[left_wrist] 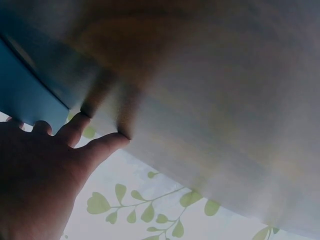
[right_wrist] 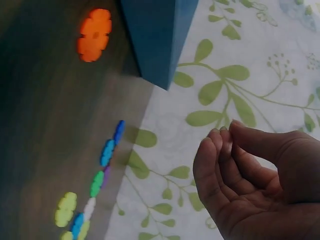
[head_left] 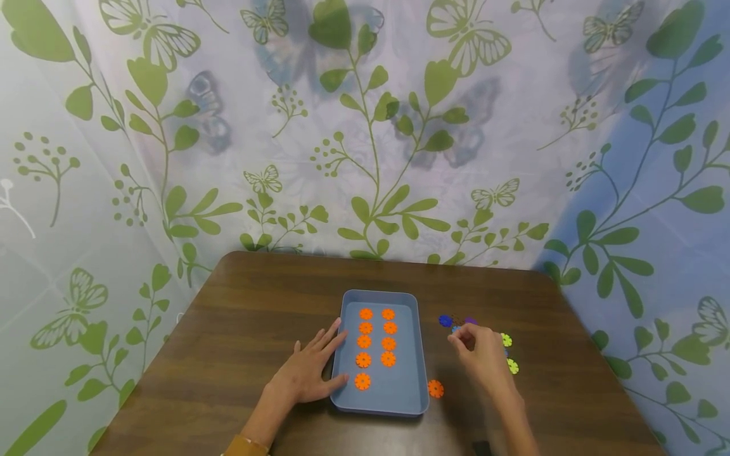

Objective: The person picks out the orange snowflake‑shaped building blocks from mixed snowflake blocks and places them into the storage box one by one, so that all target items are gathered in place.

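A blue-grey tray (head_left: pixel 399 392) stands on the table, bearing two columns of orange flower-shaped discs (head_left: pixel 363 360). My left hand (head_left: pixel 308 373) rests at its left side, fingers spread, the thumb over the rim; in the left wrist view that hand (left_wrist: pixel 45 165) is beside the tray wall (left_wrist: pixel 30 85). To the right, my right hand (head_left: pixel 481 354) hovers near loose coloured discs. The right wrist view has this hand (right_wrist: pixel 250 180) with curled fingers meeting the thumb, and no disc shows between them. One orange disc (right_wrist: pixel 94 35) lies outside the tray, by its right side.
Around the right hand lie a dark blue disc (head_left: pixel 445 321), a purple disc (head_left: pixel 470 322) and yellow-green discs (head_left: pixel 512 366); a green disc (right_wrist: pixel 97 184) and a white disc (right_wrist: pixel 89 208) show from the wrist. A patterned curtain (head_left: pixel 376 158) hangs behind the brown table (head_left: pixel 274 285).
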{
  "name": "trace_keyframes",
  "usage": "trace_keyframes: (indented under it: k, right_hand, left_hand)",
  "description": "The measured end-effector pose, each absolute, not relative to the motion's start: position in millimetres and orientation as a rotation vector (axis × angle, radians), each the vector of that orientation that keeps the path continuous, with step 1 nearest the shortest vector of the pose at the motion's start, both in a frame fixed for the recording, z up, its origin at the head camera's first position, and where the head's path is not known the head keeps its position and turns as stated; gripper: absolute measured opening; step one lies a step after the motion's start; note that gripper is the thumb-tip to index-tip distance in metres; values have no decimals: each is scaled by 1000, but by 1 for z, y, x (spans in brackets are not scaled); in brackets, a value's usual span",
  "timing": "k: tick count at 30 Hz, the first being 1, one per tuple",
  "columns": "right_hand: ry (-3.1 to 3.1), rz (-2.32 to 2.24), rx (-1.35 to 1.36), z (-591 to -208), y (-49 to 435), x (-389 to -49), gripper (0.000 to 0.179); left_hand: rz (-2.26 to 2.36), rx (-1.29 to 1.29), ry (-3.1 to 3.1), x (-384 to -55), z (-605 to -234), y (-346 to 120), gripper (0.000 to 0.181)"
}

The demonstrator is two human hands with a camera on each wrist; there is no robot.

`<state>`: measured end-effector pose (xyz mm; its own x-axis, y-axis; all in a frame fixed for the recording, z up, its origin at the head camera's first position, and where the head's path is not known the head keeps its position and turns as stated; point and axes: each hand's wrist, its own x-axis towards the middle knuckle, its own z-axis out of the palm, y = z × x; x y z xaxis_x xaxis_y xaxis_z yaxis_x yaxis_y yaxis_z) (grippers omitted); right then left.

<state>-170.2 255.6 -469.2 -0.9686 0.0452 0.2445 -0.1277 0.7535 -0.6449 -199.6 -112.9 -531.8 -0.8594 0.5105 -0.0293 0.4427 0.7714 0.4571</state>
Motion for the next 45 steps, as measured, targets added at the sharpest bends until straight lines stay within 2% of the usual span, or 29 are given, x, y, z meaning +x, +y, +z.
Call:
trace_keyframes:
  k: [15,26,33,45]
  right_hand:
    - [-2943,1186,-63,-501,255,-174,13]
    - [-3019,1204,59,-514,253,-174,20]
    - [-3049,1183,189,-518,254,-176,30]
    - [-3110,1084,73,-518,242,-174,39]
  left_hand:
    - [669,764,2809,-200,-531,-113,86]
    - [660,761,2809,-200,-532,-112,87]
    - [654,759,2813,-200,-532,-112,87]
    - [651,766,2818,-200,-533,-112,87]
